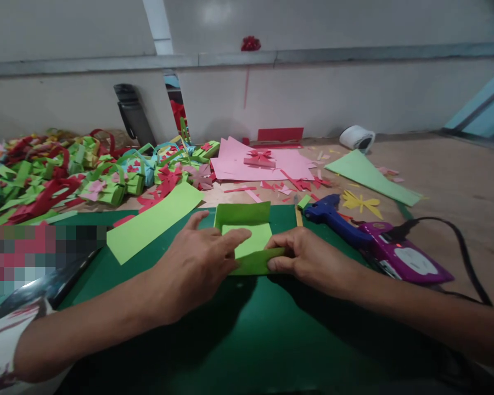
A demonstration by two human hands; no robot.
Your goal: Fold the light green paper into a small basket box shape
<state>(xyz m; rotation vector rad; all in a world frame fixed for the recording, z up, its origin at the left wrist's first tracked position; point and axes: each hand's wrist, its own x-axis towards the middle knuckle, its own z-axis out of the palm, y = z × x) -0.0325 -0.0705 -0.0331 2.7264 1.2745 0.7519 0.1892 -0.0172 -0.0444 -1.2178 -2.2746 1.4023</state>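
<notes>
A light green paper box [247, 216] with raised front and back walls sits on the dark green mat [247, 340]. My right hand [308, 255] pinches the right end of its front wall between thumb and fingers. At the box's left side is my left hand [206, 258], its index finger stretched over the inside and its thumb by the front wall; the other fingers are apart, and part of the left wall is hidden behind them. A flat light green paper strip [156, 222] lies to the left of the box.
To the right lie a blue glue gun [341, 222], a purple power bank [403, 255] with a black cable, and a yellow paper shape [361, 203]. Pink sheets [234, 162] and scraps lie behind. Several small paper bags [111, 184] and a dark bottle [135, 115] stand left.
</notes>
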